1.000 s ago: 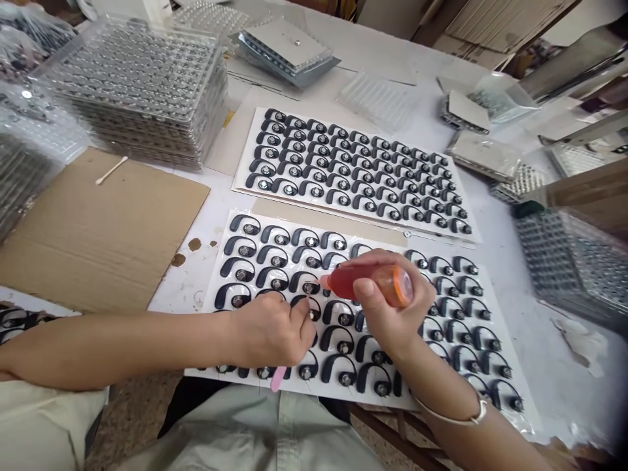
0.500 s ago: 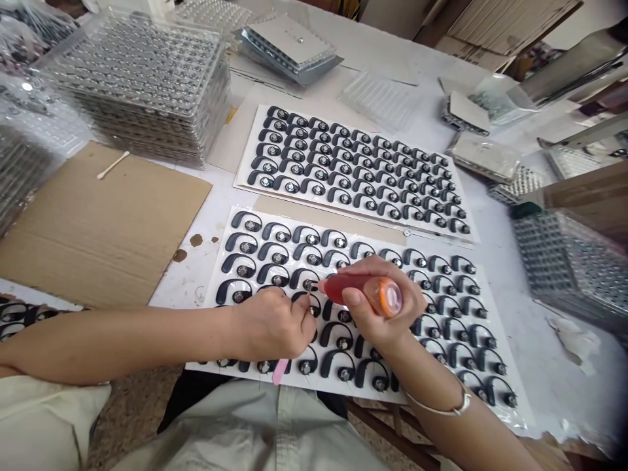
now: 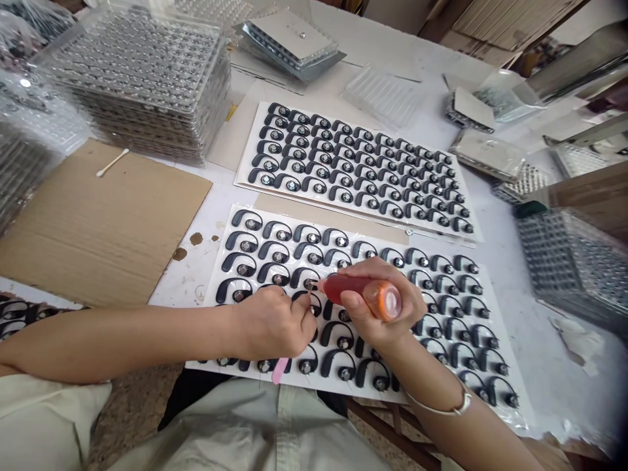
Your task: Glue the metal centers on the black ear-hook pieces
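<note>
My right fingers (image 3: 351, 301) grip a bottle (image 3: 349, 289) of red liquid over black earpieces (image 3: 342, 333) on a white sheet (image 3: 314, 386); my left fingers (image 3: 300, 320) curl closed above a pink stick (image 3: 279, 370).

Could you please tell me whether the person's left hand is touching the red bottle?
Apart: the head view shows a small gap between the left hand and the tip of the red bottle.

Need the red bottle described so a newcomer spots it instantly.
On the white table, find the nearer of two white sheets of black ear hooks. Over it, the right hand holds a small red bottle with an orange end, the only red thing there.
</note>
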### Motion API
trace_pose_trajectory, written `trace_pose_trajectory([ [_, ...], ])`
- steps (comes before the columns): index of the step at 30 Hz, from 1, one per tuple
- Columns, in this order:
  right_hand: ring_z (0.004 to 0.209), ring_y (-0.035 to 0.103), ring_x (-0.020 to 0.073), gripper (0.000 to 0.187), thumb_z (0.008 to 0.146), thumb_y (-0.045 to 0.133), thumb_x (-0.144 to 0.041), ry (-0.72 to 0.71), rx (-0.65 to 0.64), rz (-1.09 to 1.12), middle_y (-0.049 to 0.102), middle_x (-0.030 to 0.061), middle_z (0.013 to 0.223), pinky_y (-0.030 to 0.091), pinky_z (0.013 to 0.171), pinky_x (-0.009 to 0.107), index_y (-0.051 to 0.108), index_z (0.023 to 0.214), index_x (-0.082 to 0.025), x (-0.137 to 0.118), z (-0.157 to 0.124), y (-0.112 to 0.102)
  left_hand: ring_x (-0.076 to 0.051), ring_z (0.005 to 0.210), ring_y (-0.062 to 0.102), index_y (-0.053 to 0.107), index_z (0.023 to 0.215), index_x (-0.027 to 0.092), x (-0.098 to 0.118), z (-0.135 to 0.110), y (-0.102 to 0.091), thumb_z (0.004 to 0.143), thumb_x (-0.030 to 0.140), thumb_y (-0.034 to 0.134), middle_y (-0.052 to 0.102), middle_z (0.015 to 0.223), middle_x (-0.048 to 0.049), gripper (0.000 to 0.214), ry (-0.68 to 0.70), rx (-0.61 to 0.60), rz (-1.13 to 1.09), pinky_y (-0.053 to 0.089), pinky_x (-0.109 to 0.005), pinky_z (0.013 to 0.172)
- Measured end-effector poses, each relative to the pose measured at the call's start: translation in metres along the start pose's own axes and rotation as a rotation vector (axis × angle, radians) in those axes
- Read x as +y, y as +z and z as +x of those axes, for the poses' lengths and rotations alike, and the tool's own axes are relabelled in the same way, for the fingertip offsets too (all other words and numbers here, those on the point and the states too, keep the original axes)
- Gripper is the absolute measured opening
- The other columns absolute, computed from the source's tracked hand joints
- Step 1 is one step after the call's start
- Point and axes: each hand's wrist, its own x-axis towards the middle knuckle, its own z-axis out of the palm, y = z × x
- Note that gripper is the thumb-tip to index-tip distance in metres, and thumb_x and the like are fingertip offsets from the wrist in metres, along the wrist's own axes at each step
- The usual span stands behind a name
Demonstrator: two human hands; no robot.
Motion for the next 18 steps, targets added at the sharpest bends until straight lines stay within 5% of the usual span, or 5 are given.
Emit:
trace_pose_trajectory([
  [18,0.053,0.061,0.0184,0.026,0.072,0.072,-0.031,-0.055,0.002,-0.038,0.067,0.0026,0.068,0.048,0.043,0.032,0.063,0.096,-0.025,-0.0002,0.0000,-0.0017,-0.015,0.047,0.057,0.057,0.076,0.010,-0.0013,0.0002,-0.0013,0.086,0.012,0.055,0.068,0.072,-0.0129,0.011,-0.002,-0.034,-0.013,0.046,-0.026,0.039],
])
